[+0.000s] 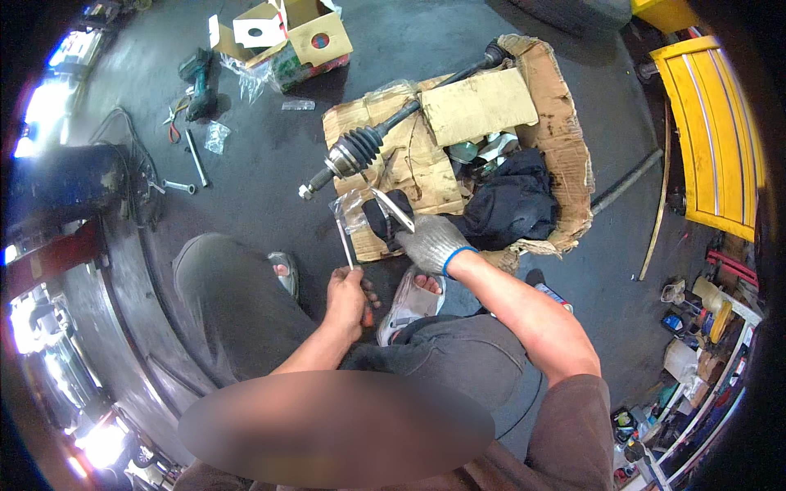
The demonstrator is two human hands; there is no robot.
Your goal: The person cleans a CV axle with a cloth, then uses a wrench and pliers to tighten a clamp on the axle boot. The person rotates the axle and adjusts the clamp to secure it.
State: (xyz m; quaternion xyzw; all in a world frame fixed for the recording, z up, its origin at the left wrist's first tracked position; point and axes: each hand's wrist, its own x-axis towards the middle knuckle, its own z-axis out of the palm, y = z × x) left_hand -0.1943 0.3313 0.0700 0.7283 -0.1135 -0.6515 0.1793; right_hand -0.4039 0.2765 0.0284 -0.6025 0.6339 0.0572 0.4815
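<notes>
My bare left hand [347, 301] is closed around what looks like a screwdriver [345, 244]; its pale shaft points up and an orange end shows below the fist. A grey knitted glove with a blue cuff covers my right hand [429, 244], which is closed on a whitish, narrow strip-like piece [394, 209]. Right beside these fingers is a black, rounded piece [378, 219], partly hidden. Just beyond both hands a drive shaft [360, 149] with a black ribbed boot lies across flattened cardboard [413, 180]. Clear plastic wrap [350, 210] rests near its threaded end.
A black cloth [514, 200] lies in the cardboard on the right. Farther left on the floor are a cordless power tool [197, 86], pliers [173, 127], a long wrench [196, 158] and a spanner [180, 187]. An opened box [315, 45] stands behind; a yellow panel [711, 135] is at right.
</notes>
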